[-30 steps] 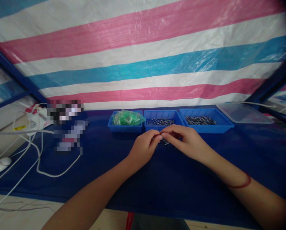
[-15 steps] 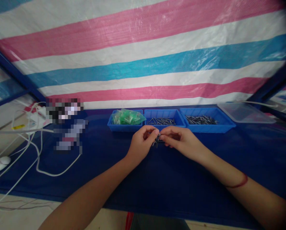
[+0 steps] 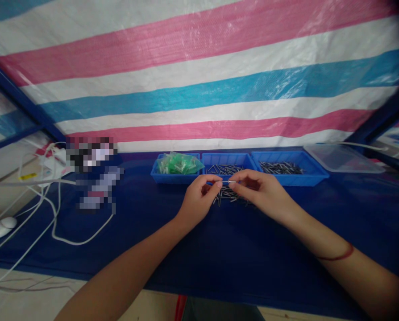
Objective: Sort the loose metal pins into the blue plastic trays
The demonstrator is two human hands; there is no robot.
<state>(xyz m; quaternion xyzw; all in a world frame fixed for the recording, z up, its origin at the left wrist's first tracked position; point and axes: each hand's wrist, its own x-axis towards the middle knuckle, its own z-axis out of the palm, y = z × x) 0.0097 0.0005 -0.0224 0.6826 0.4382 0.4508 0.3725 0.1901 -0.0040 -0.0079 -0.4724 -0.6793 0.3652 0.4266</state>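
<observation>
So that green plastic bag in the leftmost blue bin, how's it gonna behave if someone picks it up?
The green plastic bag looks thin and crinkled, so it would probably sag rather than hold its shape. Small pieces seem to show through, so its contents may shift when lifted.

3 blue bins, 1 grn. bag, 3 piles metal pins (indiv. qty isn't clear), 2 hands, 1 red wristband.

Worn on the person's head, the one camera looks forward and down over the left hand and right hand, near mid-picture. It sees the table around them, the striped sheet beyond, the lap nearer than both.
</observation>
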